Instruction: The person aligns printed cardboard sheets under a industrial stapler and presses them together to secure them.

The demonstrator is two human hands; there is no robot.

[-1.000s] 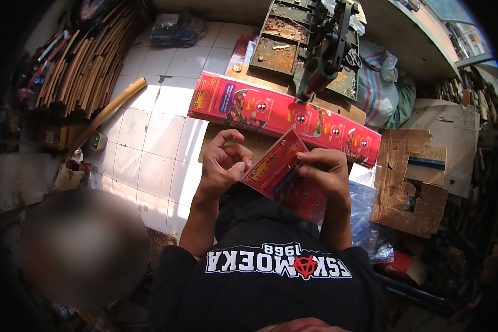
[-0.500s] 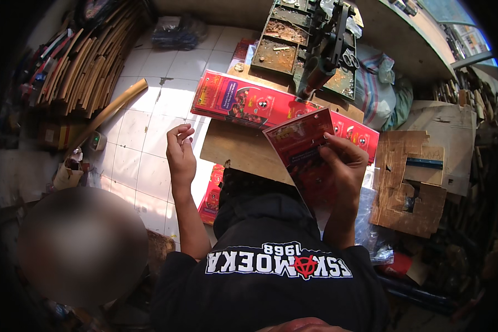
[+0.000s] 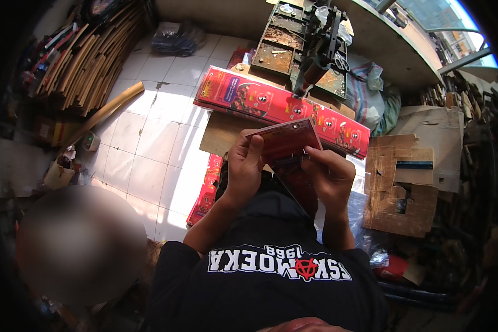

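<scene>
In front of my chest I hold a long red printed card (image 3: 286, 138), tilted, with a small hole or eyelet at its upper corner. My left hand (image 3: 244, 169) grips its left edge, thumb on the face and the other fingers behind. On the right side, my right hand (image 3: 333, 176) pinches the card between thumb and fingers. Its lower part hangs toward my lap in shadow. Just beyond lies a stack of similar red cards (image 3: 271, 102) across a wooden board (image 3: 218, 133). A dark lever press (image 3: 318, 66) with a reddish handle stands over the stack.
Behind the stack sits a compartmented metal tray (image 3: 275, 52) with small bits. More red cards (image 3: 209, 185) lie at my left knee. Cut cardboard (image 3: 387, 199) and a woven sack (image 3: 365, 94) are at right. A cardboard pile (image 3: 97, 61) and a tube (image 3: 113, 110) stand left.
My left hand has come in from the left and taken hold of the card's left edge. The card has shifted slightly left and down, with my right hand still on it.
</scene>
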